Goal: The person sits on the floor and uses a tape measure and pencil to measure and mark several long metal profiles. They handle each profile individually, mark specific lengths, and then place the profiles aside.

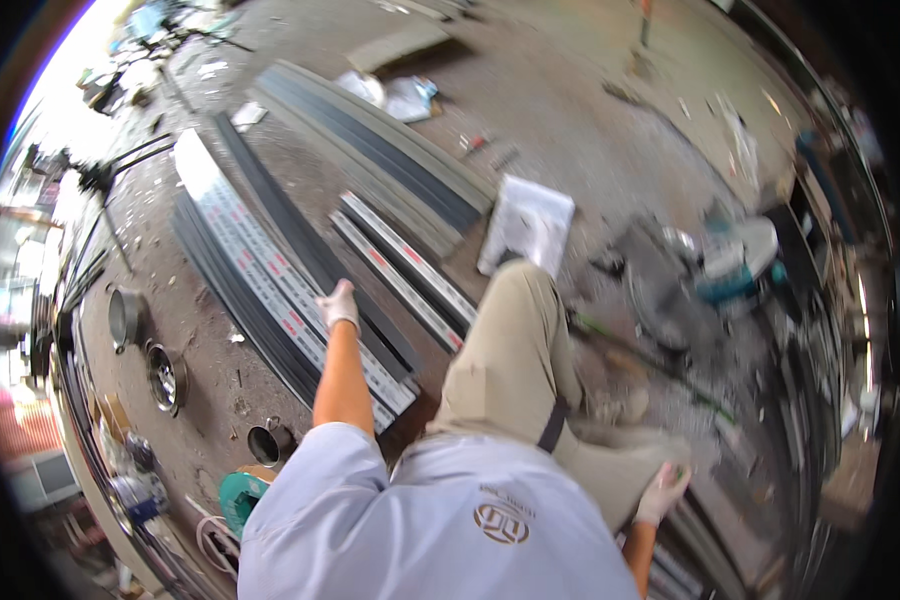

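My left hand [338, 305], in a pale glove, reaches out over a stack of long metal profiles with printed white film [270, 270]. Its fingers curl at the right edge of the top filmed profile, beside a long dark grey profile [295, 220]. My right hand [663, 492], also gloved, is low at the right beside my bent knee. Its fingers are closed, and what lies in them is too small and blurred to name. Two narrower filmed strips [405, 265] lie on the floor between the stack and my leg.
Wide grey profiles [370, 150] lie farther off, near a white sheet-like package [527, 225]. A teal-and-grey cutting saw [735, 265] stands at the right. Metal pots [165, 378] and a green reel [242, 498] are at the left. Scraps litter the floor.
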A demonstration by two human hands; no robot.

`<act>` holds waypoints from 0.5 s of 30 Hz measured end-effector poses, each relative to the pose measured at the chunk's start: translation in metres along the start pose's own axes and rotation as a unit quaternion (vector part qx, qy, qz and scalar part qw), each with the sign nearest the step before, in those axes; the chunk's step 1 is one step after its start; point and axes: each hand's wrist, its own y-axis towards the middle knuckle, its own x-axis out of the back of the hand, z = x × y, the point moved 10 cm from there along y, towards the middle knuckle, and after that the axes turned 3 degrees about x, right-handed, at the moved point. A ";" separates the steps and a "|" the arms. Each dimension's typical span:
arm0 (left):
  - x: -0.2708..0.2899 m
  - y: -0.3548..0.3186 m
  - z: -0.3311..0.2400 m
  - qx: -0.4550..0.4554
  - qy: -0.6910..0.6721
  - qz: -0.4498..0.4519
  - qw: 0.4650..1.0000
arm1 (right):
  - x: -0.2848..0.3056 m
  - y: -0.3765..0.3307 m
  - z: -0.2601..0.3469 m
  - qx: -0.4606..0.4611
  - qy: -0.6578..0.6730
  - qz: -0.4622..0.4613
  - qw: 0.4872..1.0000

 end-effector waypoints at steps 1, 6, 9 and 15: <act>-0.002 -0.012 -0.012 -0.021 -0.028 0.013 0.999 | -0.004 0.002 -0.008 -0.010 0.001 0.021 1.000; 0.044 -0.024 -0.068 -0.120 -0.050 -0.047 0.990 | -0.009 0.008 -0.012 0.027 -0.076 0.041 0.996; 0.067 -0.038 -0.104 -0.194 -0.114 -0.074 0.972 | 0.001 0.005 0.013 0.060 -0.073 0.021 0.995; 0.066 -0.009 -0.164 -0.188 -0.222 0.029 0.956 | -0.009 0.007 -0.012 0.022 -0.012 0.022 0.999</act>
